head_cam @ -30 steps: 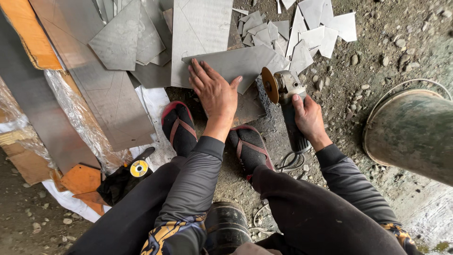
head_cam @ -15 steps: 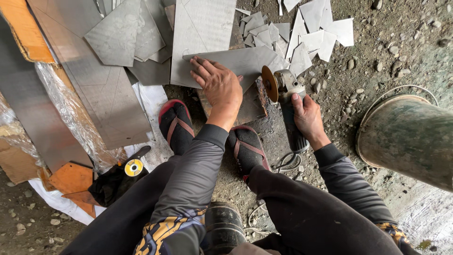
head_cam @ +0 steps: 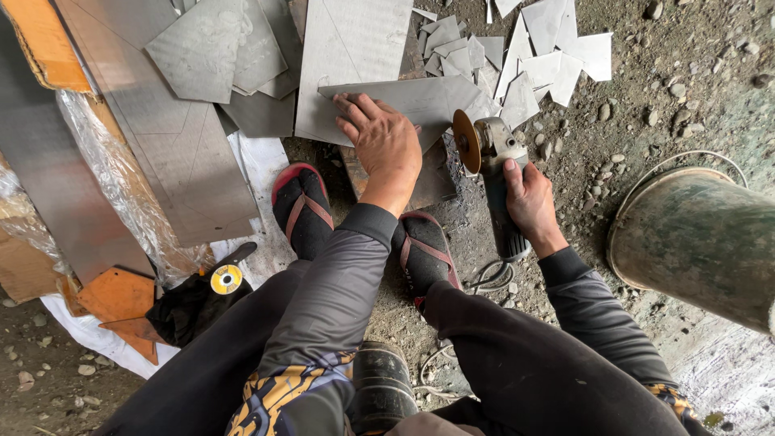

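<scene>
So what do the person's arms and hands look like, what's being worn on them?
Both hands, left hand and right hand, are bare, with no gloves. Each arm wears a snug dark grey long sleeve that ends at the wrist. No watch or rings show.

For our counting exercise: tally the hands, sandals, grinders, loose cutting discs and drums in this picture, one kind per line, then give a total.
Hands: 2, left and right
Sandals: 2
Grinder: 1
Loose disc: 1, yellow
Drum: 1
Total: 7
</scene>
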